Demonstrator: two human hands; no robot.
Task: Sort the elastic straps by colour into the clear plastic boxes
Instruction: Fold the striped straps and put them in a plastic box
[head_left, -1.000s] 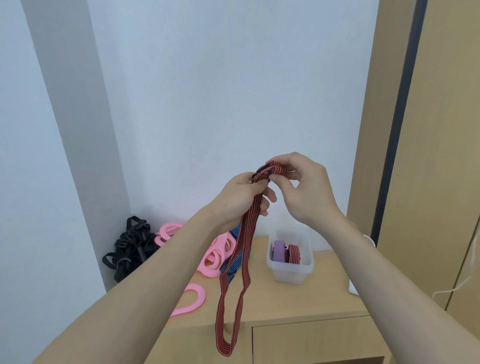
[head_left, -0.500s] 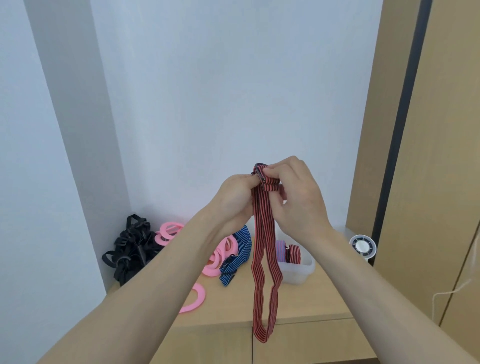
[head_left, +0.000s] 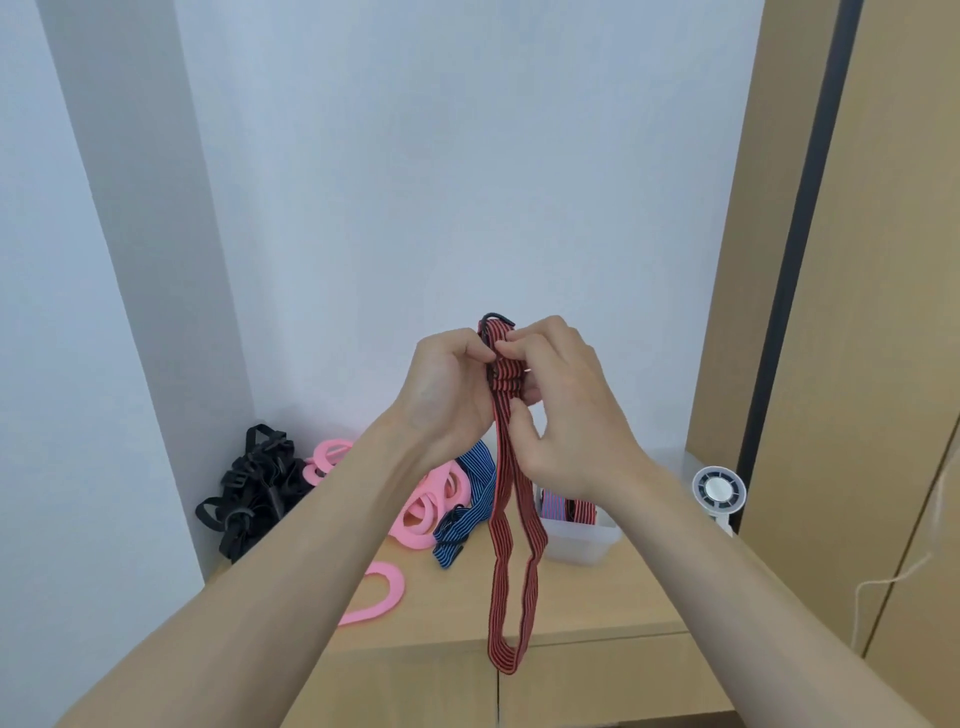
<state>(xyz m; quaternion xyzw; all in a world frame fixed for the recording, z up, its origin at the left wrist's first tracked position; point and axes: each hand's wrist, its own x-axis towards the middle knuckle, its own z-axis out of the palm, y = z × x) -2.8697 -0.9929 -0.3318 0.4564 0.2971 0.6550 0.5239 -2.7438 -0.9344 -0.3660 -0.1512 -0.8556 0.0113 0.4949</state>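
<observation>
Both hands up over the light wooden bench (head_left: 597, 597). Our left hand (head_left: 447, 384) and right hand (head_left: 566, 415) pinch the bunched top of a red-and-black striped elastic strap (head_left: 501, 571); its long loop hangs free below. Behind the loop, a clear plastic box (head_left: 582, 540) holds rolled striped straps. To its left lie a blue-and-black striped strap (head_left: 470, 493), flat pink rings (head_left: 426, 499), and a black strap pile (head_left: 254, 488) in the corner.
</observation>
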